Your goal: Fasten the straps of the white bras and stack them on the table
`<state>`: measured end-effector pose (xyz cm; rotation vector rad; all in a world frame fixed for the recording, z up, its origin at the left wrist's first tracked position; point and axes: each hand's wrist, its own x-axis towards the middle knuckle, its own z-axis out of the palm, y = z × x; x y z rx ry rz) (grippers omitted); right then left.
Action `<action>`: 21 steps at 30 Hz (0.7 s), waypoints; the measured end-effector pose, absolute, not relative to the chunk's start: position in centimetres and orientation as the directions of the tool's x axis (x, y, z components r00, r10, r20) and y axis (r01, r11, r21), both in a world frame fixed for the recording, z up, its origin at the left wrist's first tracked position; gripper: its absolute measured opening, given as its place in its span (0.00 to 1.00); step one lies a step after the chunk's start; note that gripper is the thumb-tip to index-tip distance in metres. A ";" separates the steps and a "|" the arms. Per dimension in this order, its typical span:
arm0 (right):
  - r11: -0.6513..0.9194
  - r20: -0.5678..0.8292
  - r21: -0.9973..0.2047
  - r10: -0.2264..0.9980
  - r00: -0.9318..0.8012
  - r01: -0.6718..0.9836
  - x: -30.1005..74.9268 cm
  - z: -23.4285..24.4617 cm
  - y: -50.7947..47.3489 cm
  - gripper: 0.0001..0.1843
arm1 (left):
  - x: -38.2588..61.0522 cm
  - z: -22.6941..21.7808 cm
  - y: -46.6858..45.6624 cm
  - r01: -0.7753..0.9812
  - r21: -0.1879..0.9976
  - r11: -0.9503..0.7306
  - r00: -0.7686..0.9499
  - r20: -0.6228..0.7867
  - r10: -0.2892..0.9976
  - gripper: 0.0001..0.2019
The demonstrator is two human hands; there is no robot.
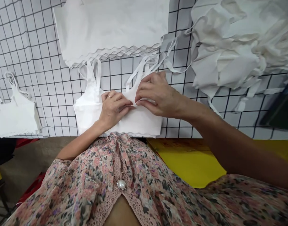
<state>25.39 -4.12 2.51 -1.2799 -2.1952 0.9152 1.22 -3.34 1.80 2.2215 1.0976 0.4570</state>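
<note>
A white camisole top (141,121) with thin straps lies flat in front of me at the table's near edge, on what looks like a small stack of the same kind. My left hand (114,106), with a ring on one finger, pinches the top's upper edge near its middle. Just to the right, my right hand (154,92) grips the same edge between thumb and fingers, lifting a small fold of it. The two hands almost meet. The straps (145,64) spread out beyond my right hand. My fingers hide part of the neckline.
Behind lies a larger stack of white fabric pieces (115,28) with wavy edges. A loose heap of white garments (238,47) is at right, a dark object (280,108) beside it. More white tops (15,116) lie at left on the checked cloth (51,81). Below right is something yellow (193,166).
</note>
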 end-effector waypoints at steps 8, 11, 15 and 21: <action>0.396 0.023 -0.743 0.821 -0.571 0.540 25.6 3.1 -3.8 0.12 | 1.0 1.6 -3.1 0.546 0.711 -0.444 0.623 0.010 0.782 0.06; 0.427 0.033 -0.727 0.804 -0.593 0.538 25.5 3.4 -3.7 0.12 | 0.9 1.6 -3.0 0.536 0.719 -0.443 0.633 0.005 0.774 0.06; 0.465 0.037 -0.684 0.791 -0.610 0.562 25.2 3.6 -3.5 0.12 | 0.8 1.5 -3.0 0.532 0.716 -0.453 0.643 0.007 0.766 0.07; 0.466 0.057 -0.681 0.802 -0.594 0.564 24.9 3.4 -3.6 0.11 | 0.9 1.6 -3.0 0.524 0.726 -0.445 0.646 0.001 0.764 0.07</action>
